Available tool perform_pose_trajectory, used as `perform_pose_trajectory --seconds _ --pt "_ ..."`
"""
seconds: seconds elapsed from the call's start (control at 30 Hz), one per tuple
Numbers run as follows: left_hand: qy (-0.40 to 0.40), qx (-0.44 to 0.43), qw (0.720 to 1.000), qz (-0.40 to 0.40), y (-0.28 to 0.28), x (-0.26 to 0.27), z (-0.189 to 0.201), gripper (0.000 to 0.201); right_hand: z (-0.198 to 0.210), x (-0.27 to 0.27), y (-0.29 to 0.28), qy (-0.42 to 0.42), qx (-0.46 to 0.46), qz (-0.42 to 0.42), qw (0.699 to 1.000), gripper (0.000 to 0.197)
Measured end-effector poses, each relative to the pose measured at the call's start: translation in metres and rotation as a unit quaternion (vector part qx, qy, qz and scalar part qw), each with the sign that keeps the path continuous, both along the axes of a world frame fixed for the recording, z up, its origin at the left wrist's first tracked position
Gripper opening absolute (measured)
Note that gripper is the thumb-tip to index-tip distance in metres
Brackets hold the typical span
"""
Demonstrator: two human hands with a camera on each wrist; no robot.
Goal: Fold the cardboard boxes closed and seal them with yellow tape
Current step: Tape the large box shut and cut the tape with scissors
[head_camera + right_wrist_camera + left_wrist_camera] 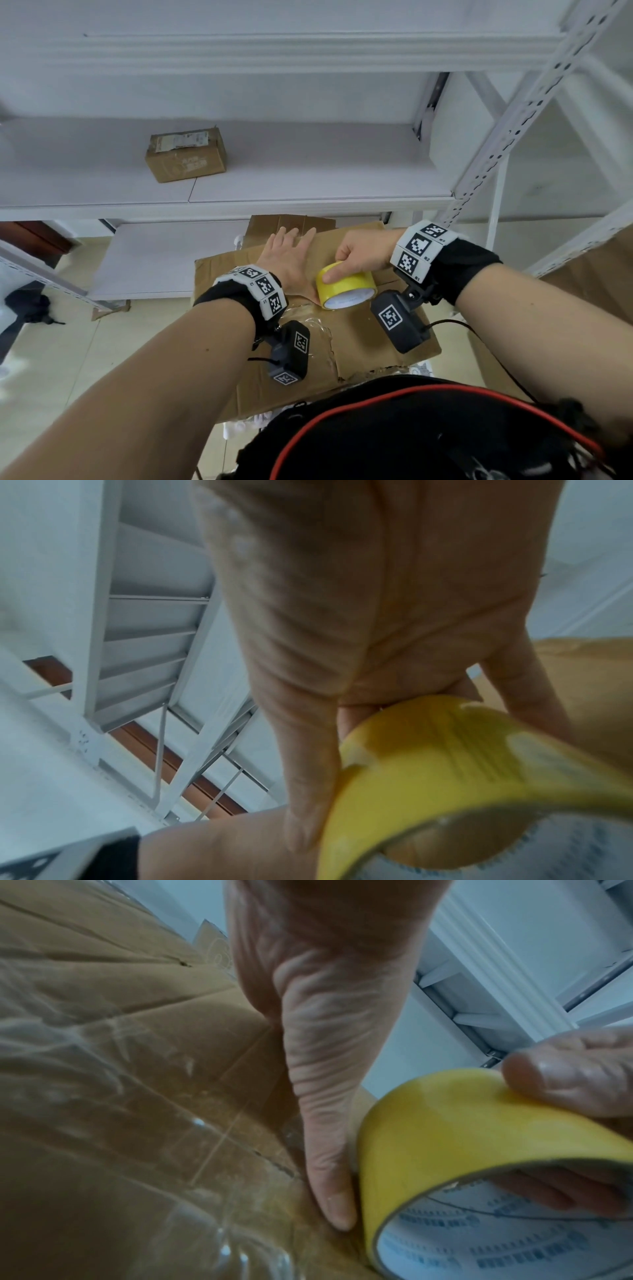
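Pressing left hand point(291, 260) flat, fingers straight, on big cardboard box point(349, 339) right in front of us, so flaps stay down. Right hand point(359, 255) curls round yellow tape roll point(342, 286), thumb on top. Roll stands on box top, touching left thumb, we think ready to start strip. Small shut box point(186, 154) sits far back on white shelf point(308, 171).

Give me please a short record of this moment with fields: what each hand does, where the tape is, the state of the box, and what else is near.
left hand: the left hand lies flat with straight fingers on the big cardboard box
right hand: the right hand grips the yellow tape roll
tape position: the roll stands on its edge on the box top, beside the left thumb
box state: flaps folded down; old clear tape on top; no yellow strip visible yet
nearby: a small cardboard box on the white shelf
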State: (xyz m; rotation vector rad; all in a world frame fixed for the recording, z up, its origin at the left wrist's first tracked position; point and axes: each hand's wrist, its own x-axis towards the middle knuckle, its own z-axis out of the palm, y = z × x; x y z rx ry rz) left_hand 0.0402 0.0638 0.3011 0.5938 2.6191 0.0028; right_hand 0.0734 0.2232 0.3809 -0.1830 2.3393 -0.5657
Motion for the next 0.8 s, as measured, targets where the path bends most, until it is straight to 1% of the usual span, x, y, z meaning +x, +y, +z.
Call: perform_pose_trajectory --seconds 0.3,0.43,0.63,0.73,0.8 --pt "-0.015 0.012 1.000 0.011 -0.003 0.001 0.000 0.148 0.013 -0.005 0.006 0.002 0.096 0.040 0.995 0.039" --pt "-0.014 0.008 1.000 0.007 -0.003 0.001 0.000 0.147 0.015 -0.005 0.012 0.002 0.127 0.035 0.991 0.040" --pt "-0.014 0.008 1.000 0.008 -0.002 0.002 0.001 0.147 0.019 -0.004 0.005 0.011 0.184 0.057 0.981 0.046" --pt "-0.022 0.004 1.000 0.011 -0.002 0.001 0.003 0.147 0.019 0.000 0.002 0.026 0.215 0.063 0.974 0.043" --pt "-0.033 0.000 0.999 0.014 0.001 0.000 0.005 0.147 0.019 0.002 0.003 0.032 0.220 0.062 0.973 0.042"
